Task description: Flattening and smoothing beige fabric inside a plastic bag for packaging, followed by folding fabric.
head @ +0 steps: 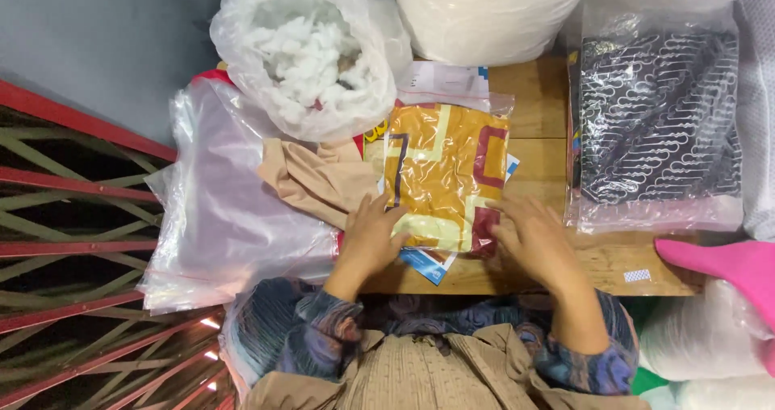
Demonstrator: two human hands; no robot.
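Pressing flat on a bagged cloth [444, 176], orange-brown with cream and maroon bands, sealed in clear plastic and lying near the middle of the wooden bench [541, 103], its lower end close to the near edge. Left hand [370, 236] spread open, palm down, fingers fanned across the packet's lower left corner, gripping nothing. Right hand [537, 240] likewise open and flat, fingertips touching the packet's lower right corner, palm resting on the bare wood just beside it. Blue-and-white paper [428, 265] poking out from under the packet at the near edge. Beige fabric [311, 180] lying crumpled just left of the packet, partly beneath the left hand's fingers. Clear plastic bags [218, 208] stacked and hanging over the bench's left edge. Open bag of white stuffing [311, 47] standing at the far left corner, touching the packet's top left. Large white sack [484, 14] along the far edge. Dark patterned cloth in a clear bag [658, 119] covering the right side, well apart from the left hand, near the right one. Pink object [722, 265] jutting in past the right near corner. Small checked sticker [637, 276] on the wood near that corner. Patterned blue sleeves [323, 329] at the near edge.
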